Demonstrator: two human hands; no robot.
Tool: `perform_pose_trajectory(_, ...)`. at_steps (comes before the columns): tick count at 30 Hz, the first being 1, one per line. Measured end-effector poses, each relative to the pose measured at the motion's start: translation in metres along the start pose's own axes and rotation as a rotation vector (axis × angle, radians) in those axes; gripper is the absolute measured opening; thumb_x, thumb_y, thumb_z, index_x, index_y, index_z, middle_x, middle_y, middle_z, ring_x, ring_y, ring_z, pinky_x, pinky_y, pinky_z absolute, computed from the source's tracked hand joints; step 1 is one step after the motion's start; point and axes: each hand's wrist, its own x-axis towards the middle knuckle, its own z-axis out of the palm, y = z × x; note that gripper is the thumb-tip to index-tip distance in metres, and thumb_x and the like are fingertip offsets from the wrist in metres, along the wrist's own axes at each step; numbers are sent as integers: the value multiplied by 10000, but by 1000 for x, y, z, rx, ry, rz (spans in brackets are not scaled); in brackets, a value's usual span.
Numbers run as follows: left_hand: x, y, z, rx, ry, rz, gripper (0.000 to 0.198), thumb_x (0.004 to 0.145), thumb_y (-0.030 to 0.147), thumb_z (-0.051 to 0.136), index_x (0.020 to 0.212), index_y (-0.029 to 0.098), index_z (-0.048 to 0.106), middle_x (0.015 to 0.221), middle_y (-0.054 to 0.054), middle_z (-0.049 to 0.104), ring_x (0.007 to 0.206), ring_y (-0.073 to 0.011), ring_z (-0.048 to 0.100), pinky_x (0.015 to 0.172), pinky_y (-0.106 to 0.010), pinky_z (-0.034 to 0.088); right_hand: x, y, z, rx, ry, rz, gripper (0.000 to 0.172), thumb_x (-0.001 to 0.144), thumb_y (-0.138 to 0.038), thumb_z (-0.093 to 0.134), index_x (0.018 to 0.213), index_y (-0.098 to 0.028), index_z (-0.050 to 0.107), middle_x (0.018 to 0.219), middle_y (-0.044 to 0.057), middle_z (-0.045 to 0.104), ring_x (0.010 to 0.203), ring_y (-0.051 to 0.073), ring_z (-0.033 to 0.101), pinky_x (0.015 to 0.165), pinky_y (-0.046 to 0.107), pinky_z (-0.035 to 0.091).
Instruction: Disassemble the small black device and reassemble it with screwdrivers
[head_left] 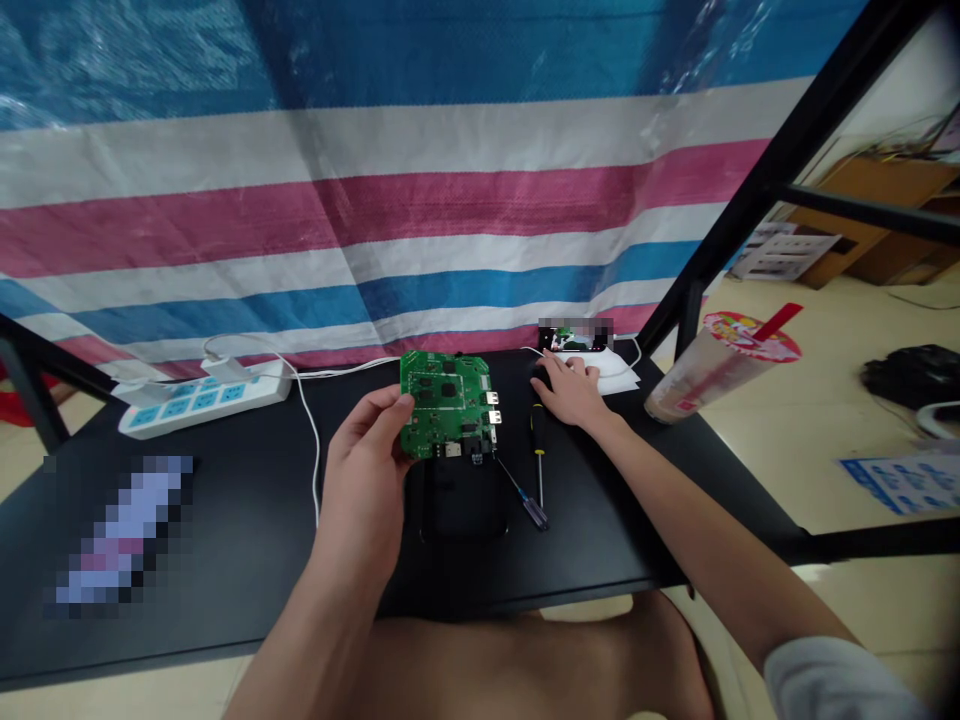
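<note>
A green circuit board [431,425] is pinched at its left edge between the thumb and fingers of my left hand [367,440]. Metal ports line its right and lower edges. Behind its lower part, a black plastic case part [463,505] lies on the black table [600,540]. My right hand [574,390] rests at the back of the table, fingers apart, beside some white paper [621,375]; whatever lies under its palm is hidden. Close by are a black and yellow screwdriver [538,435] and a smaller screwdriver with a dark translucent handle [535,513].
A white power strip [202,400] with plugs and cables stands back left. A blurred-out phone-like object [124,535] lies front left. A phone [576,334] leans at the back. A drink cup [712,365] with a red straw stands right, near the black frame [750,190].
</note>
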Motion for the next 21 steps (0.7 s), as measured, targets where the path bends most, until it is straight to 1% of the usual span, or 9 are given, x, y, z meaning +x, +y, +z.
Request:
perform_pose_trajectory(6,0,1,1,-1,4,0,266,768,331,871,901,186,693,922,-13,660,822,-132,608,707,-224,474,-2,-1,-1,3,31,13,561,1058,-586,312,1427,-255,576,1703,119,421,1354,425,450,1061,641,376)
perform_pose_trajectory(8,0,1,1,-1,3,0,268,766,335,873,902,187,696,923,-12,665,841,-138,620,716,-226,478,-2,-2,0,8,74,38,557,1055,-590,337,1429,-255,578,1712,138,391,1381,426,438,1066,634,376)
perform_pose_trajectory(12,0,0,0,-6,-6,-4,274,763,338,875,916,189,702,932,-11,672,845,-145,631,732,-240,490,-1,-1,4,33,141,158,582,1033,-633,396,1426,-245,582,1743,182,285,1449,457,383,1084,650,358)
perform_pose_trajectory(15,0,0,-1,-4,-10,-5,271,768,339,868,916,187,700,927,-12,672,839,-148,636,733,-246,490,1,1,7,60,149,208,574,1018,-655,418,1360,-232,602,1746,197,262,1477,475,347,1091,669,347)
perform_pose_trajectory(21,1,-1,-1,-2,-7,-7,264,766,334,865,920,193,703,939,-7,677,821,-138,633,718,-242,484,5,4,10,74,124,198,521,1008,-652,425,1196,-216,638,1724,186,319,1502,470,313,1101,685,334)
